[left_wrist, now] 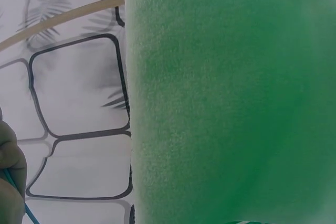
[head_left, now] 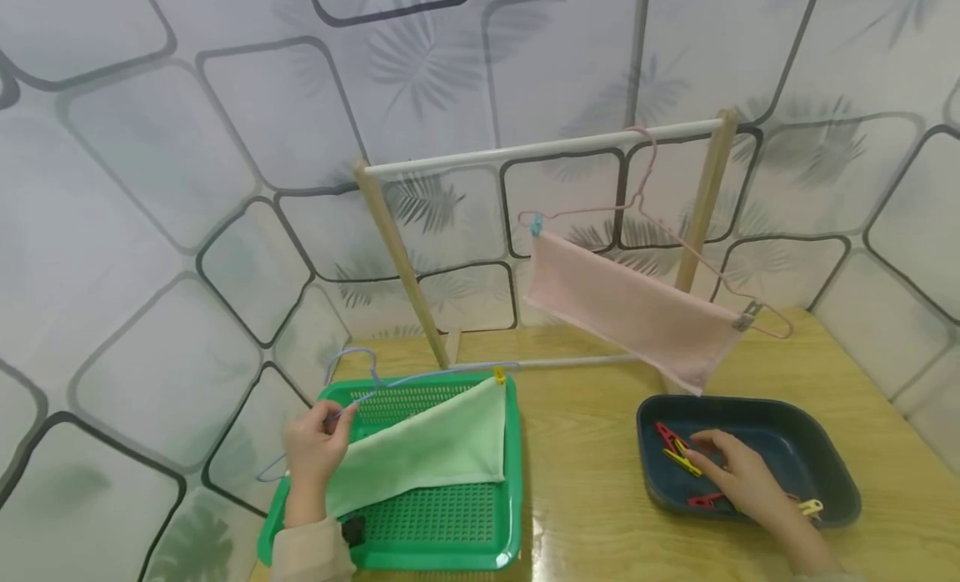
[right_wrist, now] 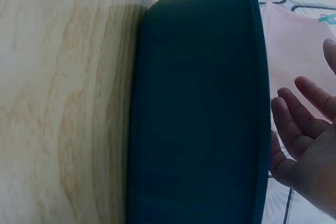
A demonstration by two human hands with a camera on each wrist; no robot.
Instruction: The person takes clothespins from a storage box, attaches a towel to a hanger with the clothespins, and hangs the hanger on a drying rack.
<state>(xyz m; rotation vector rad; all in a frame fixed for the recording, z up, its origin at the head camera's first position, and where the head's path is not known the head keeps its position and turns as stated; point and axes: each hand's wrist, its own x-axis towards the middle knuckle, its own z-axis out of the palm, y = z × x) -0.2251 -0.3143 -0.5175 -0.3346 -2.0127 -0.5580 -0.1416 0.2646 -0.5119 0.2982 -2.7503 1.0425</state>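
Note:
In the head view my left hand pinches the lower bar of a blue clothes hanger over the left side of a green basket. From the hanger hangs a pale green cloth, fixed at its right corner by a yellow clothespin. My right hand reaches into a dark blue basin, fingers loosely bent and holding nothing. Just by its fingertips lie a red clothespin and a yellow clothespin. The right wrist view shows the fingers spread above the basin's rim.
Behind stands a wooden rack with a white rail. A pink hanger hangs there, with a pink cloth clipped on by a blue peg and a grey peg. A dark object sits in the basket.

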